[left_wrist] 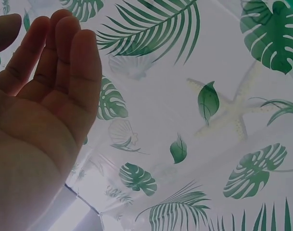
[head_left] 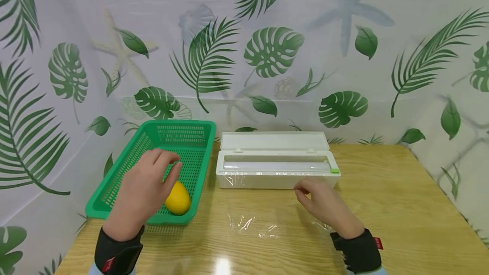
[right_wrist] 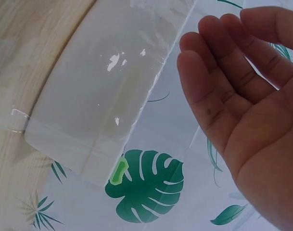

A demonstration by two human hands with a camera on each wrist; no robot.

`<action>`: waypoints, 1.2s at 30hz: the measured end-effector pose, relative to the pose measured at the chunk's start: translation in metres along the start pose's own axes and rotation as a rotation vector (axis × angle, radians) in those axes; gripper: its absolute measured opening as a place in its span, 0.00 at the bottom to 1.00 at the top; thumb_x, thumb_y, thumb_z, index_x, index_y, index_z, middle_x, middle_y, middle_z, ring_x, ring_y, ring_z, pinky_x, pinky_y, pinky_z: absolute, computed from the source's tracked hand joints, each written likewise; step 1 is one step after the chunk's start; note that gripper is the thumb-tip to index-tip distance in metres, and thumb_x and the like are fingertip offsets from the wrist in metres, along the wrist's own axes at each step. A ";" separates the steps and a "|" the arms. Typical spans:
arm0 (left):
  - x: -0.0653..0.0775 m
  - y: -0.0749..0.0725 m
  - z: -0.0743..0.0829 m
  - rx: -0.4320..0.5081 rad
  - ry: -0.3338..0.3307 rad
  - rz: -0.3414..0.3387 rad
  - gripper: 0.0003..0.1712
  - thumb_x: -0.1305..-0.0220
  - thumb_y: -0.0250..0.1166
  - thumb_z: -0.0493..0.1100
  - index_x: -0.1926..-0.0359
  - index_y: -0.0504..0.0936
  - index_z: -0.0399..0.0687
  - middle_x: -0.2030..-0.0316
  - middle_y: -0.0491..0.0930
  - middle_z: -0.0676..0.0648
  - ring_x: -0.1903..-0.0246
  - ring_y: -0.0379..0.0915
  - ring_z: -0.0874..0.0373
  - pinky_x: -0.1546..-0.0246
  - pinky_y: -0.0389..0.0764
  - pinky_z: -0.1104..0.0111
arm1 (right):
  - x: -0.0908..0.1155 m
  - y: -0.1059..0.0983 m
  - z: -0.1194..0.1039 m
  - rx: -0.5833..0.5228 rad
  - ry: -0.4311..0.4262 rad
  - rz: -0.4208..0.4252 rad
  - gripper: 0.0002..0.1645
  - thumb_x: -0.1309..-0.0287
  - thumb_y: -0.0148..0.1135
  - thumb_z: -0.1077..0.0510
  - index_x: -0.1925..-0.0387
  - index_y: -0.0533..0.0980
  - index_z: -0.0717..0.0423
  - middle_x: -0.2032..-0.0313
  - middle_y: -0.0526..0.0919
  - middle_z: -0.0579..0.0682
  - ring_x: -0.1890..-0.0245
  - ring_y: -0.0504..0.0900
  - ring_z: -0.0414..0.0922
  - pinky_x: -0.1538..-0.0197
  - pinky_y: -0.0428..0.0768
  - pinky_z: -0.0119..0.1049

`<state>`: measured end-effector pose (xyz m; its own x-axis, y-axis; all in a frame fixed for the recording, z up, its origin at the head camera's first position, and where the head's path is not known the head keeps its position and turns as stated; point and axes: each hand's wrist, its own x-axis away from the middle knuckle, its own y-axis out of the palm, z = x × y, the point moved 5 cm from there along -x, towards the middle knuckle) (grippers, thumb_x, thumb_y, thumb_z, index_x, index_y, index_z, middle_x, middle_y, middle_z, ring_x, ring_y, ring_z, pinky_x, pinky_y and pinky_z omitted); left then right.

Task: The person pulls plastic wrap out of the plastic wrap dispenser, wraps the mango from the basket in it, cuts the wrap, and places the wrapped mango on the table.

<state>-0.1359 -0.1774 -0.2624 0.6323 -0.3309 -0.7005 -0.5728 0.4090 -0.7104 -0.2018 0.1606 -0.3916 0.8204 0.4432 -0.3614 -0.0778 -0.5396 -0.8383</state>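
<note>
The empty, loosely curved left hand (head_left: 142,191) should cup the fruit (head_left: 178,199) left of the box (head_left: 276,153), the likewise empty right hand (head_left: 326,204) sparing film (head_left: 245,224) in front.

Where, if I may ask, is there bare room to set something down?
A wide bare patch of table lies between the white box, the right hand and the right edge. It is crowded before the box, where clear film lies, and at left, where the left hand hangs over the green basket and its yellow fruit.
</note>
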 end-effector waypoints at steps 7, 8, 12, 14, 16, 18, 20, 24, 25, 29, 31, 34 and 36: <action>-0.008 -0.013 -0.009 -0.007 0.044 -0.039 0.09 0.48 0.66 0.35 0.64 0.78 0.42 0.71 0.76 0.44 0.72 0.68 0.53 0.82 0.74 0.63 | -0.001 -0.001 0.001 0.004 -0.012 -0.001 0.04 0.46 0.60 0.64 0.70 0.79 0.52 0.71 0.81 0.46 0.69 0.76 0.39 0.67 0.80 0.41; -0.010 -0.014 -0.011 -0.007 0.049 -0.046 0.08 0.48 0.65 0.35 0.64 0.77 0.42 0.71 0.76 0.44 0.72 0.68 0.54 0.83 0.74 0.63 | -0.001 -0.001 0.000 0.006 -0.015 0.000 0.04 0.46 0.60 0.64 0.70 0.79 0.52 0.71 0.81 0.46 0.69 0.76 0.39 0.67 0.80 0.41; -0.020 -0.015 -0.022 0.008 0.048 -0.097 0.07 0.46 0.64 0.36 0.64 0.77 0.43 0.70 0.76 0.45 0.73 0.68 0.55 0.84 0.73 0.64 | -0.001 -0.003 0.000 0.008 -0.004 -0.002 0.04 0.46 0.60 0.63 0.70 0.79 0.51 0.71 0.81 0.46 0.69 0.76 0.38 0.67 0.80 0.40; -0.026 -0.014 -0.029 0.048 0.034 -0.143 0.05 0.44 0.63 0.36 0.65 0.77 0.44 0.70 0.76 0.46 0.72 0.69 0.54 0.80 0.75 0.62 | -0.001 -0.003 -0.001 0.008 -0.001 -0.005 0.04 0.45 0.59 0.63 0.70 0.79 0.51 0.71 0.81 0.46 0.69 0.76 0.38 0.66 0.80 0.40; -0.031 -0.012 -0.036 0.091 0.011 -0.194 0.04 0.42 0.61 0.36 0.65 0.77 0.45 0.70 0.76 0.47 0.70 0.70 0.54 0.75 0.76 0.60 | -0.001 -0.003 -0.001 0.008 -0.001 -0.002 0.04 0.45 0.60 0.63 0.69 0.79 0.51 0.71 0.81 0.46 0.69 0.76 0.39 0.67 0.80 0.40; -0.035 -0.009 -0.043 0.127 -0.015 -0.242 0.02 0.40 0.60 0.36 0.65 0.76 0.45 0.70 0.76 0.47 0.68 0.70 0.54 0.70 0.76 0.59 | -0.001 -0.003 -0.001 0.008 -0.007 0.004 0.04 0.46 0.60 0.64 0.69 0.79 0.52 0.71 0.82 0.47 0.69 0.77 0.39 0.67 0.80 0.41; -0.039 -0.006 -0.050 0.136 -0.029 -0.280 0.02 0.38 0.58 0.37 0.65 0.76 0.45 0.69 0.76 0.47 0.68 0.70 0.54 0.69 0.76 0.58 | -0.001 -0.003 -0.002 0.008 -0.017 0.014 0.05 0.46 0.60 0.64 0.70 0.79 0.52 0.71 0.82 0.47 0.69 0.77 0.39 0.67 0.80 0.41; -0.043 0.005 -0.063 0.120 -0.062 -0.369 0.03 0.36 0.55 0.38 0.63 0.76 0.46 0.67 0.76 0.46 0.68 0.69 0.54 0.68 0.74 0.57 | -0.001 -0.004 -0.002 0.008 -0.026 0.026 0.05 0.46 0.60 0.64 0.70 0.79 0.52 0.71 0.82 0.46 0.69 0.77 0.39 0.67 0.80 0.40; -0.044 0.008 -0.066 0.113 -0.073 -0.396 0.04 0.36 0.55 0.39 0.63 0.76 0.46 0.66 0.76 0.46 0.67 0.69 0.54 0.67 0.74 0.57 | -0.001 -0.004 -0.002 0.009 -0.027 0.028 0.05 0.46 0.60 0.64 0.70 0.79 0.52 0.71 0.82 0.46 0.69 0.77 0.38 0.67 0.80 0.40; -0.045 0.026 -0.083 0.091 -0.105 -0.522 0.07 0.35 0.53 0.40 0.60 0.76 0.43 0.62 0.76 0.42 0.62 0.70 0.50 0.61 0.75 0.54 | 0.000 -0.005 -0.003 0.006 -0.027 0.028 0.05 0.46 0.60 0.64 0.70 0.79 0.51 0.71 0.82 0.46 0.69 0.77 0.38 0.67 0.80 0.40; -0.044 0.035 -0.093 0.081 -0.123 -0.586 0.09 0.35 0.53 0.41 0.58 0.75 0.41 0.60 0.75 0.39 0.61 0.70 0.48 0.61 0.75 0.53 | 0.001 -0.005 -0.003 0.005 -0.029 0.026 0.05 0.46 0.60 0.64 0.70 0.79 0.51 0.71 0.82 0.46 0.69 0.77 0.38 0.67 0.80 0.40; -0.044 0.050 -0.105 0.050 -0.150 -0.689 0.13 0.35 0.54 0.41 0.53 0.72 0.39 0.56 0.72 0.34 0.60 0.70 0.45 0.62 0.74 0.51 | 0.001 -0.006 -0.002 -0.001 -0.031 0.025 0.05 0.46 0.60 0.64 0.70 0.79 0.51 0.71 0.82 0.46 0.69 0.77 0.38 0.67 0.80 0.40; -0.044 0.060 -0.111 0.031 -0.172 -0.753 0.17 0.36 0.55 0.42 0.49 0.69 0.38 0.53 0.70 0.31 0.58 0.69 0.42 0.60 0.74 0.49 | 0.001 -0.006 -0.002 -0.001 -0.031 0.023 0.05 0.46 0.60 0.65 0.70 0.79 0.51 0.71 0.82 0.46 0.69 0.77 0.38 0.67 0.80 0.40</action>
<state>-0.2557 -0.2326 -0.2817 0.9194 -0.3933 -0.0072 0.0568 0.1508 -0.9869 -0.1992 0.1625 -0.3862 0.8005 0.4522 -0.3932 -0.0965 -0.5504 -0.8293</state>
